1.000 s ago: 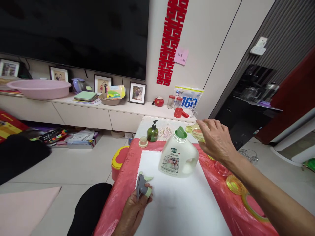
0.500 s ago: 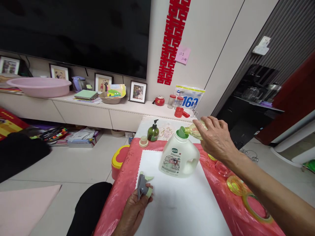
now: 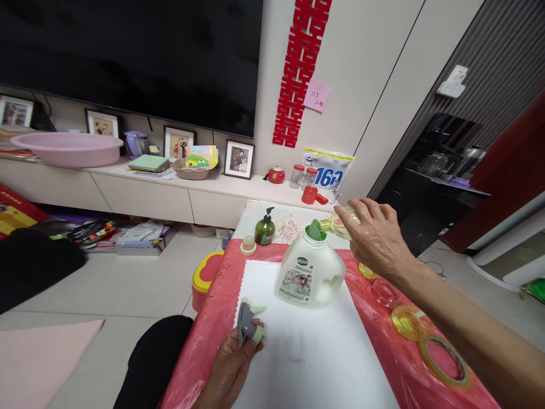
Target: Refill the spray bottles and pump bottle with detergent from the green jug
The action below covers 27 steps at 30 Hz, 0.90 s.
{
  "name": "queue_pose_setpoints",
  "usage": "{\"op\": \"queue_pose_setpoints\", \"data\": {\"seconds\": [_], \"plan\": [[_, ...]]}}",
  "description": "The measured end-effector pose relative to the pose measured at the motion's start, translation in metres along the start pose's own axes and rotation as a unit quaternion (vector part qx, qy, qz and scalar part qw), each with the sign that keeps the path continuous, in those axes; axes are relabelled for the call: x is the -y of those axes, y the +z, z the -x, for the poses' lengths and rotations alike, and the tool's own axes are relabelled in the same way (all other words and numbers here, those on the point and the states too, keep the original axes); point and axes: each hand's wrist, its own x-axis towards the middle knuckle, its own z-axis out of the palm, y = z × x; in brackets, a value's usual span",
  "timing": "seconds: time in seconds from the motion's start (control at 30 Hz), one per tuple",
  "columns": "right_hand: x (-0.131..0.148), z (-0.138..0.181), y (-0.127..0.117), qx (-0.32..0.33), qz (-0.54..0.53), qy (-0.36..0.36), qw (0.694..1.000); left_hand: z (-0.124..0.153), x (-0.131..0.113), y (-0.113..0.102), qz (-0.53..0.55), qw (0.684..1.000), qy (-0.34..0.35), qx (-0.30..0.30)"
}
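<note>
My right hand (image 3: 374, 238) grips a small clear bottle of yellowish liquid (image 3: 336, 225), tipped on its side with its mouth at the green funnel (image 3: 315, 229) in the neck of a white detergent jug (image 3: 310, 274). The jug stands upright on a white mat (image 3: 306, 352) on the red-covered table (image 3: 204, 341). My left hand (image 3: 232, 363) rests at the mat's near left edge, fingers wrapped round a grey and green spray-trigger head (image 3: 248, 325).
A dark green pump bottle (image 3: 264, 228) and a small cream cap (image 3: 247, 245) stand behind the mat. Clear glass dishes (image 3: 406, 321) lie on the table's right side. A low cabinet (image 3: 140, 199) with photo frames and a pink basin (image 3: 68, 149) runs under the television.
My right hand has brought the small bottle left and tipped it, so its mouth now meets the funnel. The left hand and jug stay put.
</note>
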Motion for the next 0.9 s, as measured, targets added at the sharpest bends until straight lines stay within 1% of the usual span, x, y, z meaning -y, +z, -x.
{"op": "queue_pose_setpoints", "data": {"seconds": [0.17,0.37,0.63,0.9], "plan": [[-0.002,-0.001,-0.002,0.003,0.015,-0.001,1.000,-0.002,0.002,-0.003,-0.003,1.000,0.015,0.010],[-0.006,-0.002,-0.004,-0.013,0.026,-0.013,0.999,0.001,0.000,-0.001,-0.007,1.000,0.016,-0.002],[-0.008,-0.006,-0.009,-0.017,0.049,-0.025,0.998,0.001,0.002,-0.002,-0.024,0.999,0.027,0.001],[-0.007,-0.012,-0.015,-0.030,0.074,-0.045,0.996,-0.002,0.003,-0.004,-0.011,1.000,0.019,0.000]]}}
